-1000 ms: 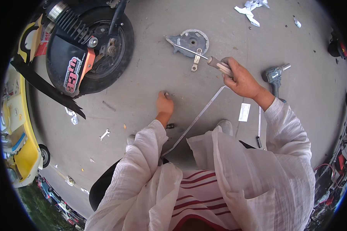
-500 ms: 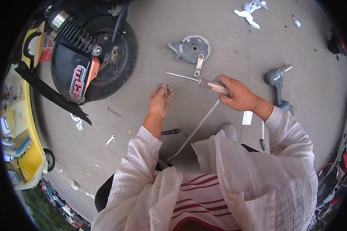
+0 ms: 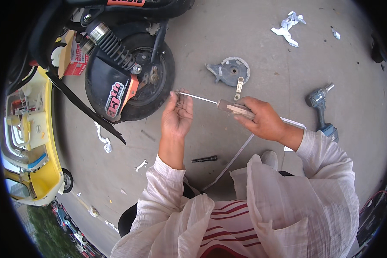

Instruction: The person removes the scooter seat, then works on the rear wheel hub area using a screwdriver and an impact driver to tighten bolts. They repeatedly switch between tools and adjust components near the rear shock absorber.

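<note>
Screwdriver [image 3: 227,106], its handle clasped in your right hand [image 3: 264,118], its tip at the half-curled fingers of your left hand [image 3: 176,118]; I cannot tell whether those pinch anything. Left of them: pink-lettered decal [image 3: 117,99] on black wheel cover [image 3: 99,81], then printed red carton [image 3: 76,64]

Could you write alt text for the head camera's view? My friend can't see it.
A person's right hand holds a screwdriver with its tip at the upturned left hand. Nearby are a black-tyred wheel, a round metal plate and a cordless power tool.
</note>
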`<state>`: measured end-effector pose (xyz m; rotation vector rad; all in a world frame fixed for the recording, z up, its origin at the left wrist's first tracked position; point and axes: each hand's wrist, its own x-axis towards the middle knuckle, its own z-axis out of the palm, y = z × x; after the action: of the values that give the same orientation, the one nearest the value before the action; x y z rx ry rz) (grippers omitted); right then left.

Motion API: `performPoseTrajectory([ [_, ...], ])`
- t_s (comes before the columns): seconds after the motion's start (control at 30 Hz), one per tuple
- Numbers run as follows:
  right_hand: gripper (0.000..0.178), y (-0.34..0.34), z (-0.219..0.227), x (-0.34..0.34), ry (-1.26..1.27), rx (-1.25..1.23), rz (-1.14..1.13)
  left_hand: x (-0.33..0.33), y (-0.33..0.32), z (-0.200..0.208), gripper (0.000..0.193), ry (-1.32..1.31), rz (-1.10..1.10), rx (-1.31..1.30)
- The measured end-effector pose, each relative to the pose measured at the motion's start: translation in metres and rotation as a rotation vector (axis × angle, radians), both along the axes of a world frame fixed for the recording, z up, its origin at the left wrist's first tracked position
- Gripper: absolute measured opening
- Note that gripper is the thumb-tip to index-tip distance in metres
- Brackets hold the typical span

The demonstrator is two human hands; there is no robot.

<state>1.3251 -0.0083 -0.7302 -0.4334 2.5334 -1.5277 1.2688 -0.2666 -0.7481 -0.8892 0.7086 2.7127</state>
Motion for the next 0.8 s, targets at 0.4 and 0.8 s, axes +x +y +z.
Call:
performPoseTrajectory([
  [0.4,0.032,-0.014,0.005,0.0,-0.036,-0.044,-0.025,-0.002,-0.006,0.004,0.013,0.049,0.013,-0.022],
  [0.8,0.04,-0.059,-0.003,-0.028,-0.797,-0.599,-0.11,-0.032,-0.032,0.0,0.014,0.066,0.042,-0.238],
])
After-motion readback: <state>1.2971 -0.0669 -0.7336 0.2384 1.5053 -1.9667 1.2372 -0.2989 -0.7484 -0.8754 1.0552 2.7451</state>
